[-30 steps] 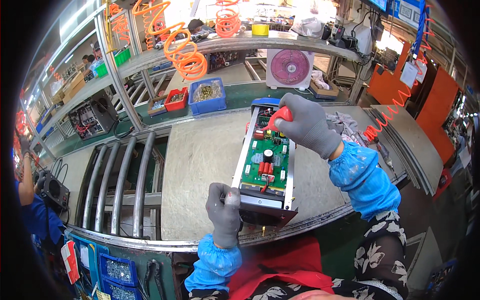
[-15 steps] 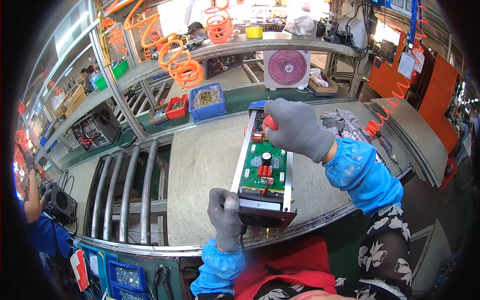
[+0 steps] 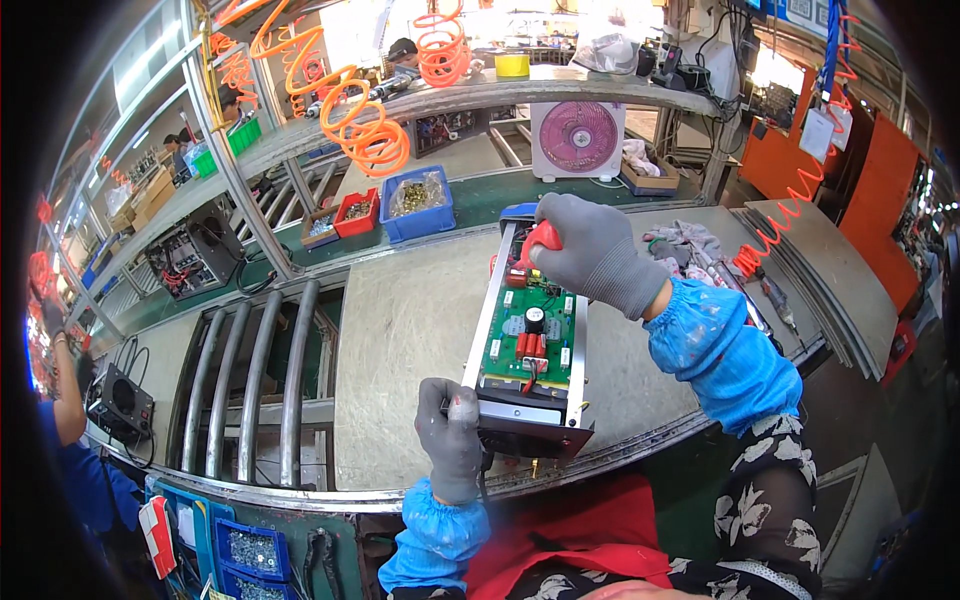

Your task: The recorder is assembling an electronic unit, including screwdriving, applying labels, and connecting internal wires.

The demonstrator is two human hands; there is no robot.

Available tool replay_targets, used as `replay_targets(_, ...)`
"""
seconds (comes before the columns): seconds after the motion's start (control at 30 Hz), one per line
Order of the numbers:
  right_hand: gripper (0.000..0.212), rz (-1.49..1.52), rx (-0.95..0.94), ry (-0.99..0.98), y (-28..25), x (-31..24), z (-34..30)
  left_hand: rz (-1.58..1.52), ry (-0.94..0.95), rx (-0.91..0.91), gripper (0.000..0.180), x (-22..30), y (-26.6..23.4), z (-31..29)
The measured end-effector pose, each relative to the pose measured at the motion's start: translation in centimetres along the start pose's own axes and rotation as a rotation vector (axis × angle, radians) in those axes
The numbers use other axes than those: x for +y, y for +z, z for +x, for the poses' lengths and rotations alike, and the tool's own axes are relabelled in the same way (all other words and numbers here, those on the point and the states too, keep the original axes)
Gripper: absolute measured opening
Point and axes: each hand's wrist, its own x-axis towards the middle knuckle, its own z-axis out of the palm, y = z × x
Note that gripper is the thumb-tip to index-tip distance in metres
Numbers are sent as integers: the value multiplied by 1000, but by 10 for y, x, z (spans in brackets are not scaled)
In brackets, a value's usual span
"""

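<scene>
An open metal-framed electrical unit (image 3: 480,335) rests on the bench in front of me, longer than it is wide, with a dark near end panel. Inside lies a green circuit board (image 3: 508,352) with red parts and a dark round capacitor with a pale top. My left hand (image 3: 449,425), in a grey glove, is closed on the unit's near left corner. Over its far end, my grey-gloved right hand (image 3: 592,252) is wrapped round a tool with a red handle (image 3: 544,240); the tool's working end is hidden.
Metal rollers (image 3: 255,380) lie left of the metal worktop (image 3: 400,340). Beyond it stand a blue bin (image 3: 417,222), a red bin (image 3: 357,222) and a purple fan (image 3: 578,138). Rags (image 3: 690,243) and a power driver (image 3: 775,295) lie right. Orange coiled hoses (image 3: 365,140) hang overhead. Another person (image 3: 70,430) works at left.
My right hand has turned slightly, and more of the red handle shows. My left hand keeps its hold on the unit's corner. A person's head has come into view at far left.
</scene>
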Motion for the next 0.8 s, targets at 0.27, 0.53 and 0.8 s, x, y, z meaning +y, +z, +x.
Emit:
replay_targets(0.27, 26, -91, -59, -80, 8, -14, 14, -31, 7, -5, 31, -5, 0, 0)
replay_targets(0.53, 24, 31, 111, -48, 13, 11, -3, -26, -2, -10, 32, 1, 1, -1)
replay_targets(0.8, 17, -94, -67, -161, 4, -23, 24, 16, 45, -4, 33, -2, -1, 0)
